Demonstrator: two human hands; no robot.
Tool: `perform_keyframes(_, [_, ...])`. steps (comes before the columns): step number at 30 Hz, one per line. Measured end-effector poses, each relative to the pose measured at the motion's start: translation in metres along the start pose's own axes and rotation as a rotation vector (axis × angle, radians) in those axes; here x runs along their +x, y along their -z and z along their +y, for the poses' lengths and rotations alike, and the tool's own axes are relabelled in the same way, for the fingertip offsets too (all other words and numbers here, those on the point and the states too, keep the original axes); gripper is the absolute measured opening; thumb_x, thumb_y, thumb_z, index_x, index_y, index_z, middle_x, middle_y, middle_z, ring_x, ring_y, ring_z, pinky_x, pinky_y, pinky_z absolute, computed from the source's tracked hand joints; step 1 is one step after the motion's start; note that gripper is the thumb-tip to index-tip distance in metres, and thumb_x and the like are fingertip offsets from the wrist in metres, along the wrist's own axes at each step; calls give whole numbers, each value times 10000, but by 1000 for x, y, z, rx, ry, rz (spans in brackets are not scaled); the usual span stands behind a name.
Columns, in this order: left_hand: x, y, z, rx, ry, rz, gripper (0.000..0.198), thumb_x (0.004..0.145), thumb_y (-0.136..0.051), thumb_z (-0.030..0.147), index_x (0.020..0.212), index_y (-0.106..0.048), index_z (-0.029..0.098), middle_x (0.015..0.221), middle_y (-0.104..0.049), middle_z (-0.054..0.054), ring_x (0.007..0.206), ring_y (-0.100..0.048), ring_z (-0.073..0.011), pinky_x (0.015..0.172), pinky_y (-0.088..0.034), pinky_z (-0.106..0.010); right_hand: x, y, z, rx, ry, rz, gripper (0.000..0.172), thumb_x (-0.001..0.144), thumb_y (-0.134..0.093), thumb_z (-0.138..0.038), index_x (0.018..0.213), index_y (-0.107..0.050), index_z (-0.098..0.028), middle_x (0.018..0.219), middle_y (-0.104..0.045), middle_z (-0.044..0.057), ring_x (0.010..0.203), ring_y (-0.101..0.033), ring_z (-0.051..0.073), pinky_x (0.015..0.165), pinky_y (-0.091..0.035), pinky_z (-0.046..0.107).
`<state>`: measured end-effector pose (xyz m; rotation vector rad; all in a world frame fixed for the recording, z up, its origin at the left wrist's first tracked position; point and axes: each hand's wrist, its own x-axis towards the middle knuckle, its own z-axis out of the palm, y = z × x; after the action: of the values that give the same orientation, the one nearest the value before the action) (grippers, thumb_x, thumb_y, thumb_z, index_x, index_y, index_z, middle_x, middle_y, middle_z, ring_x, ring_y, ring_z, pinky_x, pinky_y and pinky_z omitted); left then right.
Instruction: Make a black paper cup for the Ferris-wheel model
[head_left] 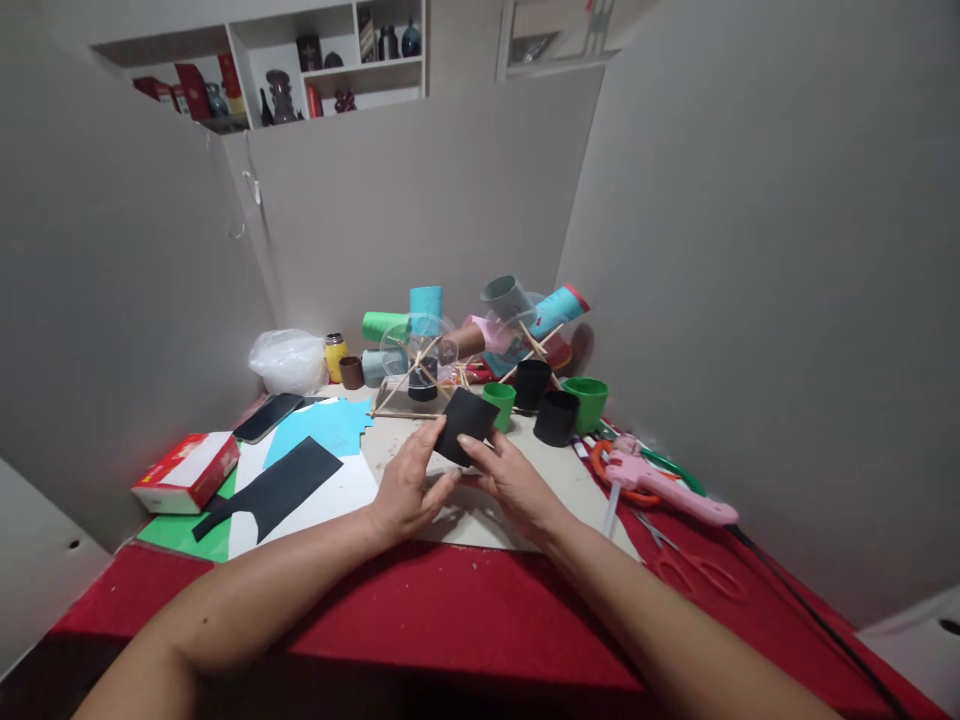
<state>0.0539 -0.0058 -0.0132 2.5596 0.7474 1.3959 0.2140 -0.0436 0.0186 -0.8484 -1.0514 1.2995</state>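
Between my two hands is a black paper piece, tilted above the board; whether it is a flat sheet or a rolled cup I cannot tell. My left hand pinches its left edge. My right hand grips it at the lower right, thumb on the near face. Just beyond it stand a small green paper cup, two black paper cups and a larger green cup. Behind is a wheel of clear plastic discs on a wooden stick frame, with coloured paper cups around it.
On the right lie a pink glue gun, red-handled scissors and an orange tape ring. At left are cut black paper, blue paper, a phone and a red box. Grey panels enclose the table.
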Motion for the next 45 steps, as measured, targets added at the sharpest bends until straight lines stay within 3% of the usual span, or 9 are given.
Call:
perform_keyframes(6, [-4,2,4,8,13,-92,665,916,-538,324,1507,-246,242,1491,-420,-139,1381,-404,-262,1132,-371,-480,-1,2,6,-33,-13,13,598,779,-759,-436,1319,-546,-292,1269,-650,57,1169,-597,283,752,-587,314])
perform_keyframes(12, [-4,5,10,-126,45,-89,679,913,-548,363,1506,-249,221,1493,-424,-149,1380,-404,-268,1137,-355,-462,0,2,7,-39,-10,35,604,764,-774,-442,1305,-536,-317,1289,-641,30,1180,-591,259,782,-584,299])
perform_keyframes(16, [-2,3,15,-350,274,-27,632,912,-544,391,1477,-310,230,1456,-456,-148,1279,-498,-267,1003,-474,-438,-1,2,6,-32,10,36,586,781,-760,-454,1301,-527,-320,1276,-642,34,1169,-600,257,842,-576,345])
perform_keyframes(19, [2,1,15,-563,522,40,597,904,-551,432,1430,-374,213,1344,-527,-146,1116,-591,-235,905,-511,-397,0,2,7,-39,37,52,604,780,-767,-449,1313,-508,-333,1267,-642,28,1166,-598,250,883,-560,370])
perform_keyframes(21, [5,0,13,-662,601,27,571,908,-536,469,1396,-407,202,1249,-573,-131,1019,-626,-212,843,-526,-367,0,3,7,-40,49,59,645,764,-782,-441,1330,-491,-337,1250,-652,27,1155,-604,247,905,-550,384])
perform_keyframes(27, [5,-2,11,-731,565,-36,488,905,-539,505,1301,-517,220,1185,-610,-76,934,-637,-182,782,-523,-308,1,2,6,-42,69,50,660,750,-784,-441,1335,-500,-335,1206,-685,27,1121,-628,244,927,-536,401])
perform_keyframes(37, [3,-1,18,-656,473,-69,484,885,-602,377,1327,-489,213,1223,-598,-91,989,-593,-189,795,-503,-297,3,2,10,-83,89,89,689,716,-812,-418,1324,-528,-262,1198,-678,72,1132,-619,293,931,-524,437])
perform_keyframes(45, [5,0,19,-789,552,-58,545,837,-659,455,1303,-503,220,1214,-594,-94,1001,-591,-203,780,-504,-303,3,3,9,-94,119,76,610,734,-795,-419,1275,-586,-233,1174,-699,85,1112,-636,301,959,-501,450])
